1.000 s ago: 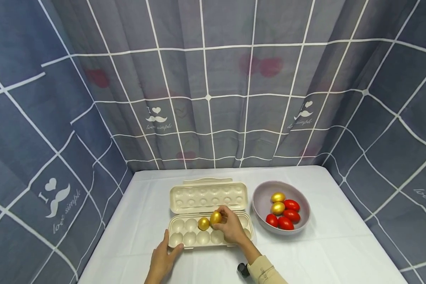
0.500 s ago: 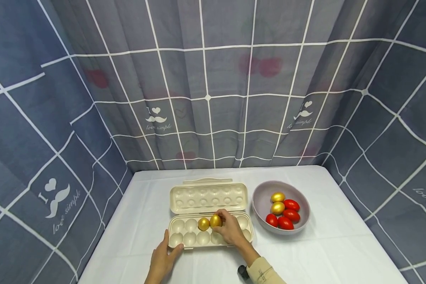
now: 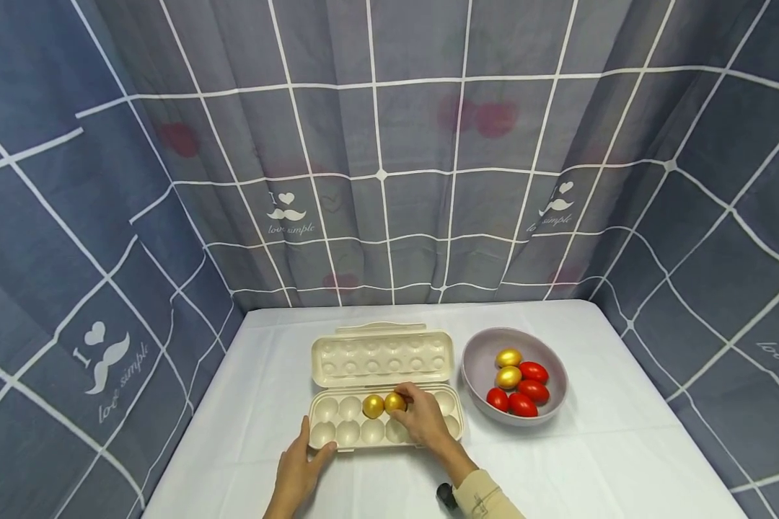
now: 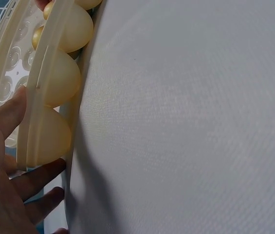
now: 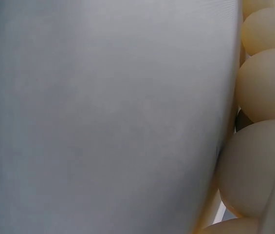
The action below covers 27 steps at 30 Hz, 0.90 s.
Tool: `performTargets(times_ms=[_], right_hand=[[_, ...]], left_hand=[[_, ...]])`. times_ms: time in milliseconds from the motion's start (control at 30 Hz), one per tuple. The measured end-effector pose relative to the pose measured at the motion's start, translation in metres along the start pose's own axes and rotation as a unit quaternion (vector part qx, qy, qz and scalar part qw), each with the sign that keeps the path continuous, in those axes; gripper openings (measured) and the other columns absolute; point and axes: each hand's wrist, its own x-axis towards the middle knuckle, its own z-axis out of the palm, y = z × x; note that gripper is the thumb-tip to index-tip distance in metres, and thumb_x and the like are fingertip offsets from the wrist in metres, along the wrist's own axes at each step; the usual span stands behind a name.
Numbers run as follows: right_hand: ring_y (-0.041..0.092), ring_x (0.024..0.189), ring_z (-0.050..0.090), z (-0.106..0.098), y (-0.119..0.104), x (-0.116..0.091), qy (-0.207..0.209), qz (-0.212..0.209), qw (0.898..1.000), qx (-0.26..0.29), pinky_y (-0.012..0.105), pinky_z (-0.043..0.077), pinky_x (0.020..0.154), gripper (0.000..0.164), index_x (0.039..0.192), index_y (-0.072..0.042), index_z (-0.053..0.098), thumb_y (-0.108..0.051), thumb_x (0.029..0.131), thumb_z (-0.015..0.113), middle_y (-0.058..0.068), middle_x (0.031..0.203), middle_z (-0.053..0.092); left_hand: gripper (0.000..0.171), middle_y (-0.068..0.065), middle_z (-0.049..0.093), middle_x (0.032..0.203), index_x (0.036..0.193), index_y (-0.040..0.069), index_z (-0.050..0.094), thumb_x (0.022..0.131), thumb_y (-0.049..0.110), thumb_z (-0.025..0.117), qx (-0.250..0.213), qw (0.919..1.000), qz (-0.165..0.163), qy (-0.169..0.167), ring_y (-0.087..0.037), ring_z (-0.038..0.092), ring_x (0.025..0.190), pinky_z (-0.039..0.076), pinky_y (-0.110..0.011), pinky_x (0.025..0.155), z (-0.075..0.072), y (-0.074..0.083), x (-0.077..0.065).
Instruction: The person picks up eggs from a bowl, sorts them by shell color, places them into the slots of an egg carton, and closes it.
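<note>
An open cream egg carton lies on the table, its lid folded back behind it. One golden egg sits in the back row. Just right of it, my right hand pinches a second golden egg between thumb and fingers, low in its cup. My left hand holds the carton's near left corner. In the left wrist view, the thumb lies on the rim and the other fingers reach round the outer end. The right wrist view has only table and the undersides of the cups; the hand is out of it.
Right of the carton stands a grey-mauve bowl with two golden eggs and several red eggs. A small black object is by the right sleeve. Grid-patterned curtains enclose the white table behind and at both sides.
My right hand has lowered the golden egg slightly into the back-row cup beside the other one and still holds it. The left hand stays on the carton's corner.
</note>
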Motion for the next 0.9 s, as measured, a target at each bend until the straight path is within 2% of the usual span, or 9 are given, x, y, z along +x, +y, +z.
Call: performTargets(times_ms=[267,433,633,900], right_hand=[[0.028,0.099,0.068,-0.003,0.000,-0.002,-0.012,-0.003,1.000,-0.004,0.038,0.056,0.086,0.038,0.112,0.000,0.065,0.001,0.078,0.082,0.013,0.107,0.071],[0.027,0.103,0.067,-0.005,0.000,-0.002,-0.026,-0.007,0.999,0.021,0.039,0.055,0.090,0.036,0.116,-0.001,0.064,-0.001,0.082,0.079,0.011,0.111,0.070],[0.033,0.111,0.064,-0.010,0.001,-0.002,-0.031,0.004,0.995,0.092,0.040,0.051,0.097,0.039,0.120,0.003,0.062,-0.002,0.085,0.077,0.016,0.117,0.066],[0.047,0.117,0.056,-0.032,-0.005,-0.001,0.016,0.004,0.980,0.199,0.052,0.043,0.104,0.044,0.124,0.013,0.057,0.007,0.084,0.074,0.032,0.123,0.059]], left_hand=[[0.090,-0.039,0.041,0.140,0.146,-0.018,0.025,0.093,0.041,0.067,0.004,1.0000,0.002,-0.002,-0.054,0.040,0.129,0.024,-0.071,0.106,0.001,0.000,0.001],[0.090,-0.038,0.038,0.142,0.147,-0.016,0.023,0.094,0.043,0.066,0.000,0.9999,-0.008,-0.007,-0.054,0.038,0.131,0.020,-0.072,0.106,0.000,0.001,0.002],[0.090,-0.038,0.038,0.143,0.148,-0.015,0.022,0.094,0.042,0.066,-0.009,0.9998,-0.015,-0.011,-0.055,0.036,0.132,0.017,-0.073,0.106,0.000,0.003,0.003],[0.088,-0.040,0.039,0.141,0.147,-0.017,0.023,0.094,0.039,0.066,-0.003,0.9999,-0.012,-0.004,-0.055,0.038,0.130,0.020,-0.071,0.107,0.002,0.002,0.000]])
